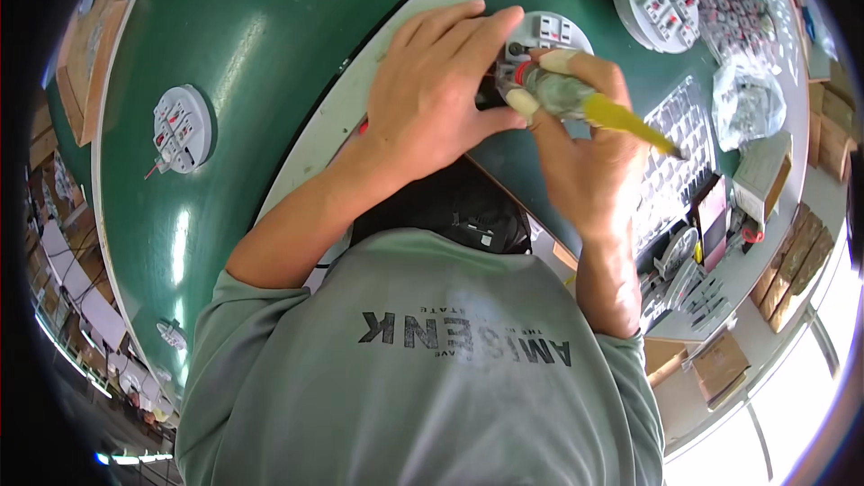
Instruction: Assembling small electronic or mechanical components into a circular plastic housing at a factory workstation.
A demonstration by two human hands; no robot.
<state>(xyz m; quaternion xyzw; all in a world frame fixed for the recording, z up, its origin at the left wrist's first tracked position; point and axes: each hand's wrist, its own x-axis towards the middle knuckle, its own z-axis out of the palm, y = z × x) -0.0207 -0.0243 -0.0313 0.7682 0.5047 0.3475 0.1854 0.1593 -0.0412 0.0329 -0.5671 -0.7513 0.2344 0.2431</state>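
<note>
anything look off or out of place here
A reddish lead pokes past the rim of the white round unit at upper left, so it looks stray. I see no spill or clear damage, though the left hand and right hand partly hide the unit between them.

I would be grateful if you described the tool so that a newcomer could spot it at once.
Above the grey shirt, find the right hand, near a white disc. It holds the tool: a clear body with a yellow taper and dark tip. That yellow sets it apart from the disc.
</note>
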